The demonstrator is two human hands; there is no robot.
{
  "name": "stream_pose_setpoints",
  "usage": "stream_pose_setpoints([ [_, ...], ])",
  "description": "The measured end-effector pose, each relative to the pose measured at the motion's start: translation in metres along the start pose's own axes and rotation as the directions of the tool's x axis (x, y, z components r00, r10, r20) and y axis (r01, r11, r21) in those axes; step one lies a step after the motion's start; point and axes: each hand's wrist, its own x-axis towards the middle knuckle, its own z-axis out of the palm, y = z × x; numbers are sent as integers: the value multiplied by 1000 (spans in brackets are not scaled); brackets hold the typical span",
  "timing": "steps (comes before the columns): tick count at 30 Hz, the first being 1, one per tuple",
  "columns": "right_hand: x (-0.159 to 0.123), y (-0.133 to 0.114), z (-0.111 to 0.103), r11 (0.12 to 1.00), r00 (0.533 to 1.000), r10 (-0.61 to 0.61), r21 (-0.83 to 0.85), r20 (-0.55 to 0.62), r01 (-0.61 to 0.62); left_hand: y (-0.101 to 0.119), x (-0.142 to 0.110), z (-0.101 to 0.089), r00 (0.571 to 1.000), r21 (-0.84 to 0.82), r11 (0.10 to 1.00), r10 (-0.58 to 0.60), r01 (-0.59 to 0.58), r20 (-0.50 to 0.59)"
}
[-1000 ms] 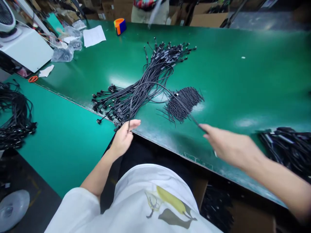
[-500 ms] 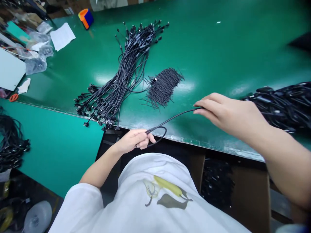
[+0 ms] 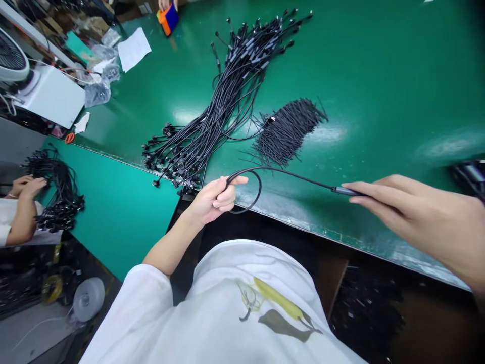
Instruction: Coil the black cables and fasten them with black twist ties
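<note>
A black cable stretches between my two hands, above the front edge of the green table. My left hand is closed around it, index finger extended, and a loop of the cable hangs beside the fingers. Between thumb and fingers, my right hand pinches the grey sleeve on the cable; what lies beyond it is hidden by the hand. Behind my left hand lies a long bundle of black cables with connectors at both ends. A pile of short black ties is to its right.
At the far left, another person's hands handle a cable bundle. A hand at the back touches an orange and blue object. A fan, a white box and paper stand left. More dark cables lie right.
My right hand has slid right along the cable to the grey sleeve, drawing the cable out longer. The view has shifted left, bringing in the other person's hands and the fan.
</note>
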Motion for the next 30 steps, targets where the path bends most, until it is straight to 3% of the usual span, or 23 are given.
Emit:
stream_pose_setpoints([
  [4, 2, 1, 0, 999, 999, 39, -16, 7, -39, -4, 0, -1, 1000, 20, 1000, 1, -1, 7],
  [10, 2, 12, 11, 992, 991, 123, -28, 54, -122, -1, -9, -7, 983, 130, 981, -158, 145, 97],
  [14, 0, 15, 19, 990, 983, 136, 6, 121, -138, 11, -11, -9, 1000, -46, 999, 17, -17, -4],
  [16, -1, 7, 21, 998, 993, 60, -18, 100, -58, 17, -10, -9, 991, -104, 988, 111, -118, -69],
  [18, 1, -11, 19, 990, 987, -143, 1, 72, 143, 17, -7, -8, 983, -53, 984, 167, -172, -80],
  [21, 10, -51, 12, 892, 907, -419, 205, 36, 404, 1, 1, -2, 986, 198, 966, 165, -164, 10],
  [23, 22, -75, 6, 829, 884, -467, 345, -2, 439, -16, 5, 5, 990, 393, 910, 106, -132, 89],
  [27, 49, -89, 5, 830, 940, -339, 460, -31, 314, -39, 5, 15, 977, 677, 725, -33, -123, 213],
  [28, 54, -87, 8, 825, 963, -267, 513, -16, 237, -41, 4, 17, 969, 685, 717, -59, -127, 241],
  [30, 60, -81, 20, 754, 998, -54, 656, 26, 24, -42, 4, 18, 958, 597, 792, -58, -127, 280],
])
